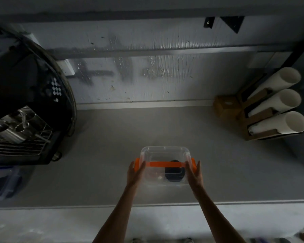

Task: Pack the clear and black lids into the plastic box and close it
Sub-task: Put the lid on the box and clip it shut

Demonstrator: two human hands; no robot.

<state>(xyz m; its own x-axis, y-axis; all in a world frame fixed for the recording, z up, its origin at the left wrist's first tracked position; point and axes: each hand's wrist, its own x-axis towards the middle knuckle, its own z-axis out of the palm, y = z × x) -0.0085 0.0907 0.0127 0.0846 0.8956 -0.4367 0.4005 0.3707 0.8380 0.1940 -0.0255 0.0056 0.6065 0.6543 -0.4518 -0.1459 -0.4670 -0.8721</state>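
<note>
Left hand point(135, 173), right hand point(195, 174) press plastic box point(165, 149) holding black lids point(174, 174).

probably a café: espresso machine point(25, 102), cup stacks point(279, 100)

A grey table point(104, 146) meets a scuffed grey wall point(139, 81) (dark streaks), espresso machine point(25, 95) left, white cup stacks point(277, 100) right, dimly lit.

Dim, grainy view – glare streaks the far wall, edges bend and blur.
</note>
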